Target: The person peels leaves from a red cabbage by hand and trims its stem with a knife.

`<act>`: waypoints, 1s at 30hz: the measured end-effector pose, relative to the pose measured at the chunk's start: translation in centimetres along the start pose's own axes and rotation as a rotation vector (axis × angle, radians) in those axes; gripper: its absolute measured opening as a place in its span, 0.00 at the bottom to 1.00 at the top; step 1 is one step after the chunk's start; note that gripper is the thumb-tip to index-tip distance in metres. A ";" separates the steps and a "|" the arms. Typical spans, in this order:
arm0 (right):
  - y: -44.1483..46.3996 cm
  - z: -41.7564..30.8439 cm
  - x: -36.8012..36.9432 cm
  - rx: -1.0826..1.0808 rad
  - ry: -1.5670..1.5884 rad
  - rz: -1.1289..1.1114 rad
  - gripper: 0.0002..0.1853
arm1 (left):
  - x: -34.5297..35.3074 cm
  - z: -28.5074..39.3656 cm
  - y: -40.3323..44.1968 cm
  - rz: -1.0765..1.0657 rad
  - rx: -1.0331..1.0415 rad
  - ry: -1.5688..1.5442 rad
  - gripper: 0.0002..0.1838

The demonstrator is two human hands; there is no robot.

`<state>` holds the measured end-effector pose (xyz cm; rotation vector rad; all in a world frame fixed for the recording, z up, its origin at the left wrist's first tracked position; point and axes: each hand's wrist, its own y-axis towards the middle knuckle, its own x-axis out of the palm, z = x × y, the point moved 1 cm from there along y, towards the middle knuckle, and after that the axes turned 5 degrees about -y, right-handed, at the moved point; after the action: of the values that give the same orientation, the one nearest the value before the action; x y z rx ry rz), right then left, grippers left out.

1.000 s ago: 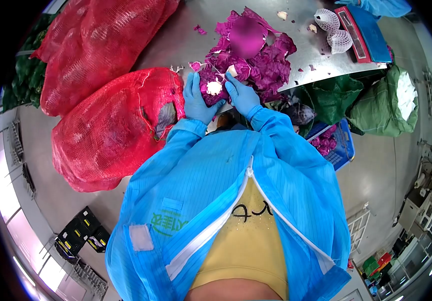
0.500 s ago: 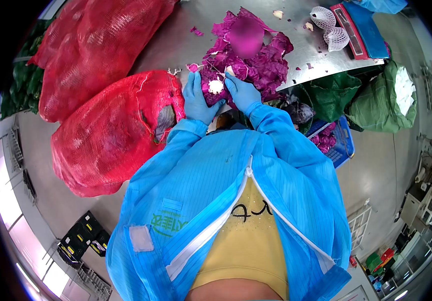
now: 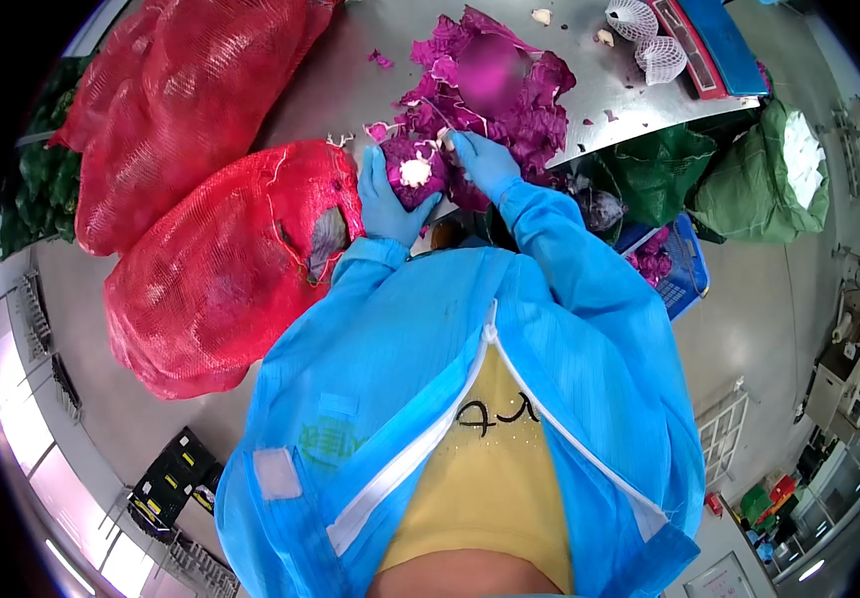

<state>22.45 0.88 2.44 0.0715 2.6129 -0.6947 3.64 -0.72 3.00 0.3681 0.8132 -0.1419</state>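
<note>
My left hand [image 3: 387,206], in a blue glove, is wrapped round the side of a purple cabbage [image 3: 430,177] whose pale cut stem faces up. To the right of the cabbage, my right hand [image 3: 482,162] has its thumb and fingers pressed together at a small pale piece [image 3: 444,138]; what exactly it grips is too small to make out. Loose purple leaves [image 3: 539,100] are heaped just beyond both hands on the metal table [image 3: 350,90].
Red mesh sacks [image 3: 220,269] lie at the left. At the right are a green bag [image 3: 764,189], a dark green sack [image 3: 664,169] and a blue crate [image 3: 684,261] with purple pieces. White foam nets [image 3: 661,60] sit beside a red and blue box [image 3: 689,45].
My right hand has moved off the cabbage's side, slightly up and away from my left hand. The cabbage has turned a little and sits further left. The whole view has shifted slightly.
</note>
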 end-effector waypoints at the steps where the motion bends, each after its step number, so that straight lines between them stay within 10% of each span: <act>1: 0.1 0.1 0.4 -0.034 0.008 0.007 0.30 | 0.1 -0.2 -0.2 -0.002 0.003 -0.022 0.58; 12: 0.8 0.1 1.1 0.094 0.305 -0.087 0.23 | 0.2 -1.7 -0.3 0.023 0.041 -0.120 0.61; 30: -1.6 -0.3 1.8 -0.080 -0.136 -0.142 0.25 | -0.1 -1.6 -0.2 0.032 0.061 -0.121 0.61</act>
<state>20.43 -0.50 2.69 -0.1809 2.5289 -0.6186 2.46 -0.33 1.98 0.4261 0.6838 -0.1578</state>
